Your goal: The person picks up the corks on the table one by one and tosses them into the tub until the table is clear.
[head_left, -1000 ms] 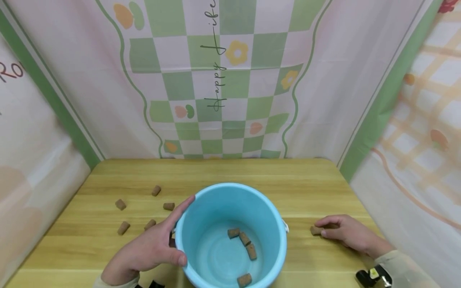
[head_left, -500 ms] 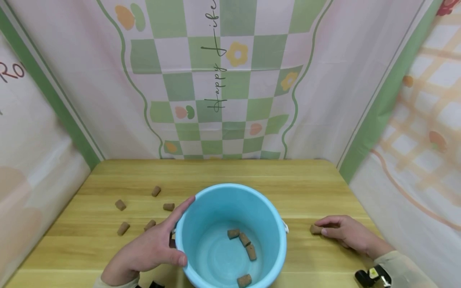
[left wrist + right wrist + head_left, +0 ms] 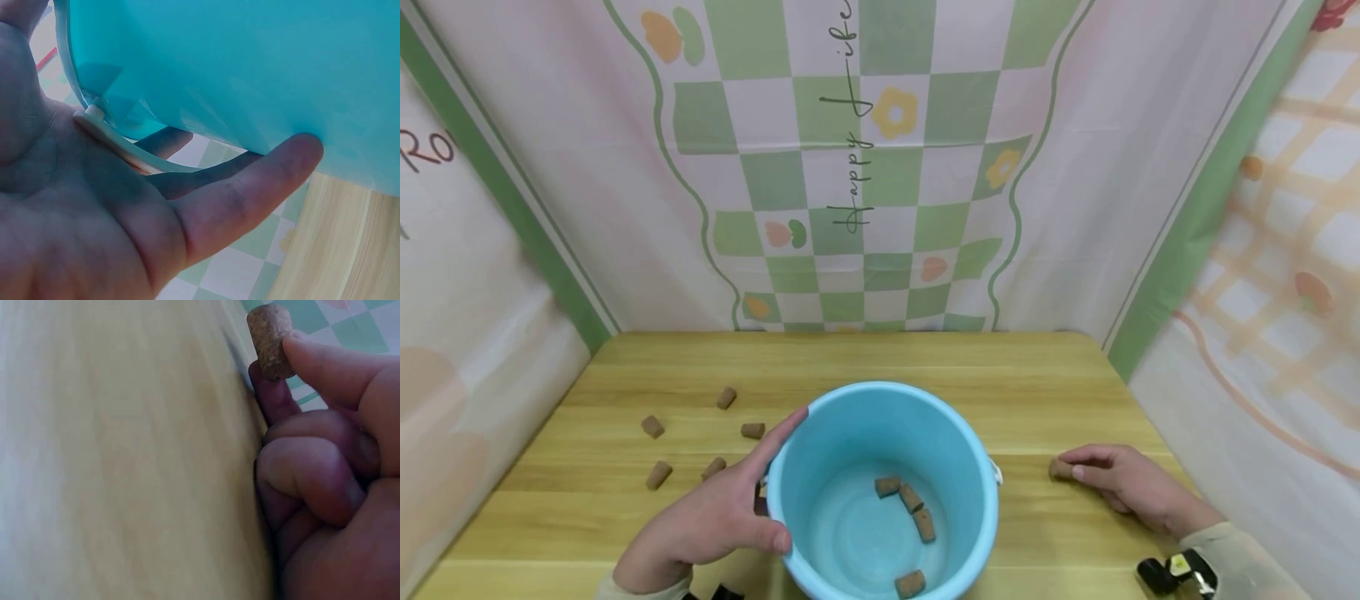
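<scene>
Cork (image 3: 269, 340): pinched at the tips of my right grip (image 3: 1131, 483), well to the bucket's right; I cannot tell whether it touches the bench (image 3: 1037, 383).
Feel: light and firm, I judge, with slight give; the grainy side should resist slipping, though hard squeezing might crumble an edge.
Where to hold: around the rounded side, near mid-length.
Right grip: narrow, thumb (image 3: 331, 370) against the side.
Left grip (image 3: 715, 517): spread wide against the bucket (image 3: 880, 421), probably stiff, light plastic, best steadied near its rim.
Other corks (image 3: 658, 475): four inside, at least five on the bench's left.
</scene>
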Demonstrator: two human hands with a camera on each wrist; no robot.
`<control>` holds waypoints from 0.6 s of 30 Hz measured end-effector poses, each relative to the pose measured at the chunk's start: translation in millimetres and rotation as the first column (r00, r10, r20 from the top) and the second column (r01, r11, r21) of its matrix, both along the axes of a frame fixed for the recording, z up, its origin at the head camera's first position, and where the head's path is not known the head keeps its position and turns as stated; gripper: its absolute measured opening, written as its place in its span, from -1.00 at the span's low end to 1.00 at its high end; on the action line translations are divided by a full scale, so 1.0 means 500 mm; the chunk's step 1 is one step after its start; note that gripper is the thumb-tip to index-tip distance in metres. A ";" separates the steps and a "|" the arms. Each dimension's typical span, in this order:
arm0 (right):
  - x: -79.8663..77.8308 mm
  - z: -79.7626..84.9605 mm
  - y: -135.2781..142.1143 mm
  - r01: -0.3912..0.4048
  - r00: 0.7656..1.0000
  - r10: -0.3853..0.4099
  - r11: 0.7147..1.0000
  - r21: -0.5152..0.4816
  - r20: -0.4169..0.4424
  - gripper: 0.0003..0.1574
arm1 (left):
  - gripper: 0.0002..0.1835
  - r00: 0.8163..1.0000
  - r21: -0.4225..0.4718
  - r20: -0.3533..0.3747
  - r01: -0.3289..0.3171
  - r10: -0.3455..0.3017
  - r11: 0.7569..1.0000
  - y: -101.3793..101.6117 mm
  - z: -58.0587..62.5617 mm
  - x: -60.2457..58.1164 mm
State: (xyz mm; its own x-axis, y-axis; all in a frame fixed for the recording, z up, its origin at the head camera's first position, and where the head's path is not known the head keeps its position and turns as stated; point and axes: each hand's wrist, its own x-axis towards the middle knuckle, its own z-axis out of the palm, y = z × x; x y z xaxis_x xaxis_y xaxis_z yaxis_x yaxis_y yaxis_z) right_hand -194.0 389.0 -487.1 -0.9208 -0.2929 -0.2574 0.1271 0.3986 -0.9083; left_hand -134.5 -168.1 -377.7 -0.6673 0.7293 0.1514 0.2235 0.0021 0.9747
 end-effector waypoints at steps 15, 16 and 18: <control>-0.005 0.043 -0.005 0.171 0.979 -0.099 0.878 -0.447 0.181 -0.66 | 0.11 1.000 0.007 -0.013 0.000 0.000 1.000 0.000 0.000 -0.001; -0.007 0.049 -0.006 0.158 0.982 -0.086 0.862 -0.482 0.168 -0.65 | 0.10 1.000 0.008 -0.012 0.002 -0.002 1.000 0.000 0.000 -0.001; -0.012 0.065 -0.010 0.126 0.988 -0.059 0.831 -0.542 0.140 -0.64 | 0.11 1.000 0.008 -0.013 0.003 -0.003 1.000 0.000 0.000 -0.002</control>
State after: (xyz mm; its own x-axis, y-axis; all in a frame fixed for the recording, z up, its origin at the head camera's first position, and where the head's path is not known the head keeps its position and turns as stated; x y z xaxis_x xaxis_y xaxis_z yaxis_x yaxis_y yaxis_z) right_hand -199.8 384.0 -454.7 -0.9255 -0.3313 -0.1834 0.2524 -0.1787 -0.9510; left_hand -135.5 -168.1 -377.8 -0.6629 0.7301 0.1659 0.2359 -0.0067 0.9717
